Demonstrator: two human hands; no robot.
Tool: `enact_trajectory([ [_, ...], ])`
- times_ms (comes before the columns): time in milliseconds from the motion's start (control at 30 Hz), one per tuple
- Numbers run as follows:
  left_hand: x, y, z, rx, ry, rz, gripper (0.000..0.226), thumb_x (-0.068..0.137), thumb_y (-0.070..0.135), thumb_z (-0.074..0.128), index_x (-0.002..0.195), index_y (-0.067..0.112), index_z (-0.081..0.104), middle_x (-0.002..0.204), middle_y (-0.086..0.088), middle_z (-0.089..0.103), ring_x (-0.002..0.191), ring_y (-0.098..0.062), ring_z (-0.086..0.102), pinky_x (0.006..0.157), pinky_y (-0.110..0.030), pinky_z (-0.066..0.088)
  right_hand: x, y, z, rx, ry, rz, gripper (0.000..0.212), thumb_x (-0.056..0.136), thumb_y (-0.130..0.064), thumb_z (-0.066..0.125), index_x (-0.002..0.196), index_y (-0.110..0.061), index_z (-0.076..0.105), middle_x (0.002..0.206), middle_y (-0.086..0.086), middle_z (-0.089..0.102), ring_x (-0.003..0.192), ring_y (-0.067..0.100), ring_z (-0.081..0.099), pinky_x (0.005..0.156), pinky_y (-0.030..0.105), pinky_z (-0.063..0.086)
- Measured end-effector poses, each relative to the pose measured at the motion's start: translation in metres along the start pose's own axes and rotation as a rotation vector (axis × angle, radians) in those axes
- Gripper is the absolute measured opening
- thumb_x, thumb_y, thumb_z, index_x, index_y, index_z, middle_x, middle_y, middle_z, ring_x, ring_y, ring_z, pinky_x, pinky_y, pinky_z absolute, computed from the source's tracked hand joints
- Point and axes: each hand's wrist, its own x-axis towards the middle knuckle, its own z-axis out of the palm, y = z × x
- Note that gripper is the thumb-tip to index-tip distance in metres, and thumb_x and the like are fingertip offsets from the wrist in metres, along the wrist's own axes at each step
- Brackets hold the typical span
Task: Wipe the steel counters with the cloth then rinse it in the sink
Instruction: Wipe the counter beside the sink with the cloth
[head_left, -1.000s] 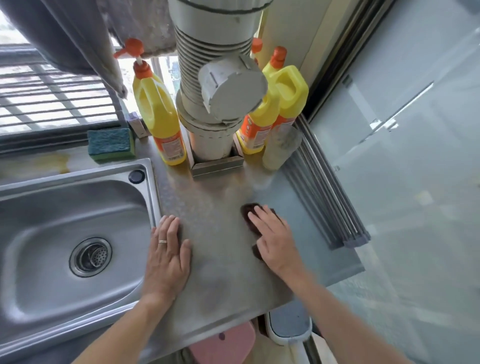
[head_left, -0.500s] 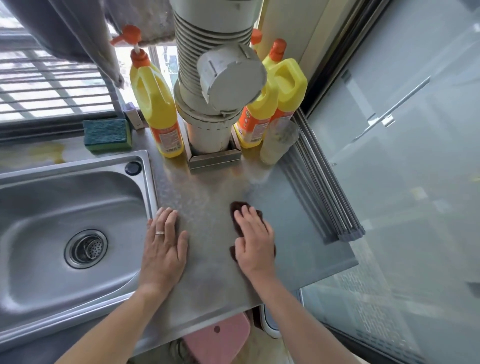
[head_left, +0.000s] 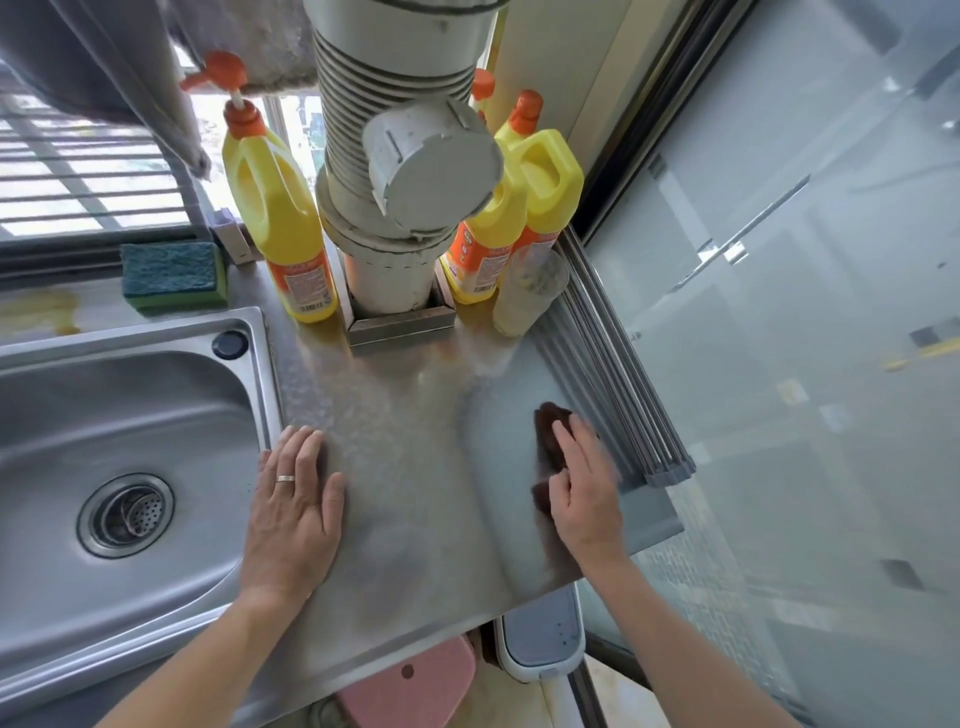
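A dark brown cloth (head_left: 546, 431) lies on the steel counter (head_left: 415, 426), near its right edge. My right hand (head_left: 584, 488) presses flat on the cloth with straight fingers and covers most of it. My left hand (head_left: 293, 506) rests flat on the counter beside the rim of the steel sink (head_left: 130, 415), a ring on one finger. The sink, with its round drain strainer (head_left: 125, 514), takes up the left side. A damp wiped patch shows on the counter around the cloth.
At the counter's back stand yellow detergent bottles (head_left: 283, 228), a wide ribbed white pipe (head_left: 395, 171) and a clear bottle (head_left: 522, 291). A blue-green sponge (head_left: 171, 275) sits behind the sink. A rolled steel rack (head_left: 618, 395) lines the right edge, against a glass door (head_left: 779, 312).
My right hand has slid the cloth to the right across the counter, close to the rolled rack. My left hand has stayed flat by the sink rim.
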Motion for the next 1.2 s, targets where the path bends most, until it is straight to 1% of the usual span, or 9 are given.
enact_trajectory([
  [167,0.001,0.001,0.001,0.01,-0.009,-0.009,0.052,0.1,0.038,0.035,0.142,0.009,0.042,0.151,-0.011,0.042,0.149,-0.031,0.03,0.124,-0.051,0.021,0.036,-0.016,0.014,-0.073,0.044,0.246,0.065,0.088,-0.017,0.04,0.152,-0.014,0.046,0.161,0.007,0.04,0.152,0.023,0.031,0.122,0.054,0.026],
  [500,0.0,0.002,-0.001,0.01,-0.023,-0.016,0.052,0.101,0.038,0.032,0.143,0.009,0.041,0.152,-0.012,0.041,0.149,-0.03,0.03,0.125,-0.049,0.02,0.011,-0.153,0.084,0.207,-0.16,-0.194,0.054,0.082,-0.016,0.048,0.132,-0.023,0.068,0.143,-0.005,0.062,0.139,0.008,0.048,0.116,0.034,0.033],
  [600,-0.004,0.002,-0.006,-0.004,-0.04,-0.012,0.052,0.102,0.038,0.03,0.142,0.007,0.04,0.152,-0.015,0.042,0.149,-0.032,0.03,0.124,-0.05,0.021,-0.028,-0.168,0.069,0.437,-0.295,-0.2,0.049,0.076,-0.011,0.048,0.115,-0.018,0.077,0.125,-0.003,0.073,0.125,0.01,0.062,0.109,0.038,0.045],
  [667,-0.012,0.002,-0.011,0.039,-0.074,0.057,0.054,0.102,0.04,0.03,0.142,0.006,0.041,0.151,-0.015,0.042,0.148,-0.034,0.032,0.124,-0.053,0.021,-0.043,-0.151,0.04,0.541,-0.281,-0.133,0.048,0.076,-0.004,0.05,0.114,-0.013,0.077,0.122,0.001,0.074,0.118,0.012,0.066,0.109,0.028,0.047],
  [733,-0.022,0.005,-0.011,0.103,-0.11,0.155,0.055,0.102,0.04,0.032,0.142,0.005,0.045,0.149,-0.015,0.045,0.147,-0.035,0.034,0.123,-0.054,0.022,-0.048,-0.113,0.007,0.445,-0.095,-0.086,0.051,0.079,-0.003,0.049,0.123,-0.015,0.073,0.131,0.001,0.069,0.124,0.013,0.061,0.111,0.026,0.042],
  [833,-0.032,0.014,-0.004,0.204,-0.155,0.206,0.056,0.102,0.039,0.034,0.145,0.006,0.047,0.152,-0.014,0.045,0.148,-0.035,0.034,0.123,-0.055,0.021,-0.043,-0.027,-0.022,0.162,0.123,0.083,0.055,0.086,-0.01,0.043,0.137,-0.012,0.062,0.145,0.006,0.058,0.135,0.021,0.051,0.116,0.043,0.041],
  [900,-0.032,0.016,-0.001,0.263,-0.16,0.185,0.057,0.102,0.038,0.034,0.148,0.007,0.045,0.154,-0.013,0.042,0.15,-0.033,0.032,0.124,-0.053,0.02,-0.042,0.012,-0.026,-0.019,0.071,0.23,0.058,0.09,-0.016,0.042,0.146,-0.01,0.052,0.156,0.011,0.046,0.143,0.029,0.043,0.116,0.055,0.038],
  [1033,-0.03,0.015,-0.002,0.295,-0.146,0.185,0.058,0.1,0.04,0.036,0.148,0.008,0.046,0.154,-0.013,0.042,0.149,-0.033,0.033,0.124,-0.053,0.02,-0.038,0.01,-0.006,-0.183,0.054,0.326,0.065,0.089,-0.021,0.04,0.154,-0.015,0.042,0.165,0.006,0.033,0.152,0.025,0.029,0.12,0.053,0.027],
  [1200,-0.029,0.016,-0.002,0.281,-0.142,0.172,0.06,0.098,0.043,0.041,0.148,0.011,0.046,0.154,-0.01,0.042,0.149,-0.031,0.033,0.124,-0.052,0.02,0.004,-0.047,0.028,-0.103,0.018,0.152,0.064,0.087,-0.021,0.046,0.151,-0.017,0.047,0.163,0.003,0.037,0.153,0.018,0.029,0.122,0.048,0.024],
])
